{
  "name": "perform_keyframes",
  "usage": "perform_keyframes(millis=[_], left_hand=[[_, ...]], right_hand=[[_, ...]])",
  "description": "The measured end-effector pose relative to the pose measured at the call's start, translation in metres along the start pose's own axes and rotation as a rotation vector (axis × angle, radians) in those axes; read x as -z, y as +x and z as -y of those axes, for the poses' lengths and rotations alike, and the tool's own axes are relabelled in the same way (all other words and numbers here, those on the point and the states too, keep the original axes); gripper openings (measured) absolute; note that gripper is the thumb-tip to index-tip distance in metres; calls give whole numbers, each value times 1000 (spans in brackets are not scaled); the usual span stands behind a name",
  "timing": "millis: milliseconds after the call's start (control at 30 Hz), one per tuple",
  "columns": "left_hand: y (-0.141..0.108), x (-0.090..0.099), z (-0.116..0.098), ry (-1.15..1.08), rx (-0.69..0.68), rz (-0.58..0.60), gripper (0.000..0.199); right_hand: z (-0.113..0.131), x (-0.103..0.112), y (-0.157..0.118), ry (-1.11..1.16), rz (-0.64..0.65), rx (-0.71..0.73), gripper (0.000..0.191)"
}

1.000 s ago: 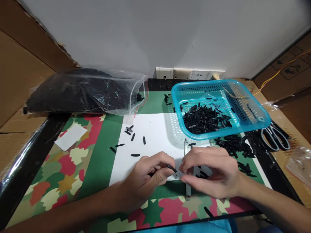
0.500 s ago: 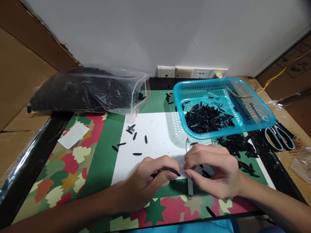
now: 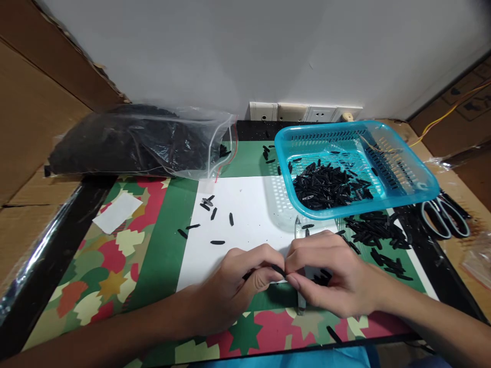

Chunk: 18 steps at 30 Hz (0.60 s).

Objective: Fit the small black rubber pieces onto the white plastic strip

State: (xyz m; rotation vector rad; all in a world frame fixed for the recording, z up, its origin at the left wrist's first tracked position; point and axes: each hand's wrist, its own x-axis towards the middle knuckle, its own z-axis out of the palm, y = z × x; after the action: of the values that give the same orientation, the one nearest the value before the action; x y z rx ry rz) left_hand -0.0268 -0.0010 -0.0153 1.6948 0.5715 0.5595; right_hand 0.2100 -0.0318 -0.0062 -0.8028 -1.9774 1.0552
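My left hand [image 3: 251, 273] is closed, pinching a small black elongated piece [image 3: 276, 269] between thumb and forefinger; more black shows inside the curled fingers. Against the right end of that piece, my right hand [image 3: 330, 273] meets it with thumb and forefinger pressed together; whether it grips the tip or something tiny is hidden. Under the right hand lies a slim pale tool with a pointed tip [image 3: 298, 227], its middle covered. Several loose black pieces [image 3: 217, 242] are scattered on the white sheet [image 3: 245, 204], left of the hands.
A blue plastic basket [image 3: 418, 194] holding many black pieces stands at the back right, with a heap of black pieces [image 3: 379, 230] before it. Scissors [image 3: 445, 217] lie at the right. A zip bag of black material [image 3: 134, 143] rests at the back left, near a paper scrap [image 3: 117, 212].
My right hand has moved left, so its fingertips now meet the end of the black piece in my left hand. The left hand has barely moved.
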Motion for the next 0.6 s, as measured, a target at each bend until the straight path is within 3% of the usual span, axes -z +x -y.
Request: perform_keyframes(millis=[167,600], left_hand=[[4,-1,-1,-28,93,-13,19],[6,-1,1,-46,67,-37,23]], right_hand=[[0,-1,0,-83,19,26,15],[-2,-7,-1,-46,-51,9,15]])
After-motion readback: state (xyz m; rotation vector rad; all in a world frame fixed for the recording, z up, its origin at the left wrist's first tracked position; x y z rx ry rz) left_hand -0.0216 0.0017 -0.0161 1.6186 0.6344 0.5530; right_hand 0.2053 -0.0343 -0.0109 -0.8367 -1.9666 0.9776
